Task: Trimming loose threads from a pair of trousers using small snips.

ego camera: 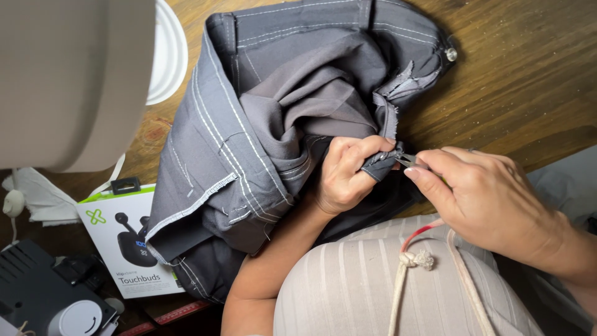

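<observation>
- left hand [346, 176] pinches the trousers [261, 124] seam, waistband pointing away up the table [528, 81]
- right hand [485, 196] is closed round a small metal tool [405, 161], tip aimed left, touching the seam right at the pinch

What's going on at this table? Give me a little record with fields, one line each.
Surface: wooden table
Garment: grey trousers with white stitching, bunched on the table
Left hand: pinches a frayed fabric edge
Right hand: holds a small metal tool at that edge; its kind is unclear
Left side: white earbuds box, white plate, dark device
Foreground: striped clothing with a knotted cord
</observation>
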